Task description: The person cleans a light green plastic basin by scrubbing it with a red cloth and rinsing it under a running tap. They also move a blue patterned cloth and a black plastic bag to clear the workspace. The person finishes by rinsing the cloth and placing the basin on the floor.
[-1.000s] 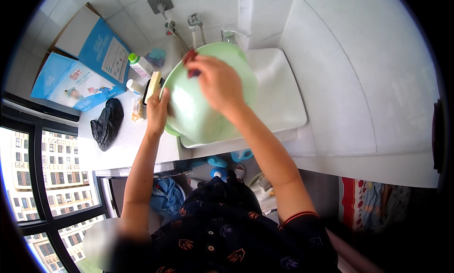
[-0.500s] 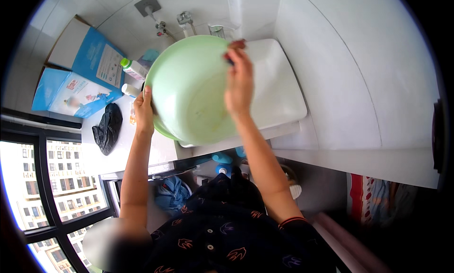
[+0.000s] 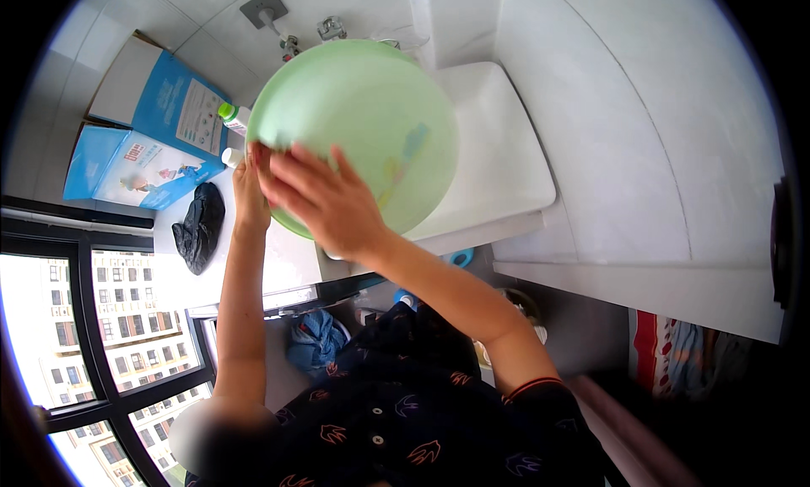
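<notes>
A large pale green plastic basin (image 3: 363, 90) is held tilted over the white sink (image 3: 502, 154), its inside facing me. My left hand (image 3: 251, 193) is closed on the basin's left rim. Across the inside of that same rim lies my right hand (image 3: 325, 202), slightly smeared by motion. Under its fingertips a small reddish-brown thing (image 3: 260, 156) shows, mostly hidden, its kind unclear. Blue and yellow marks (image 3: 413, 141) are on the basin's inner wall.
Left of the basin stand a blue-and-white box (image 3: 156, 162), a green-capped bottle (image 3: 234, 117) and a black plastic bag (image 3: 199, 228) on the counter (image 3: 287, 263). Taps (image 3: 332, 29) are on the wall behind. Below, blue cloth (image 3: 316, 339) sits in a tub.
My right hand has swept from the basin's far right side to its left rim with the reddish-brown thing. The basin has turned more toward me and shifted slightly upward.
</notes>
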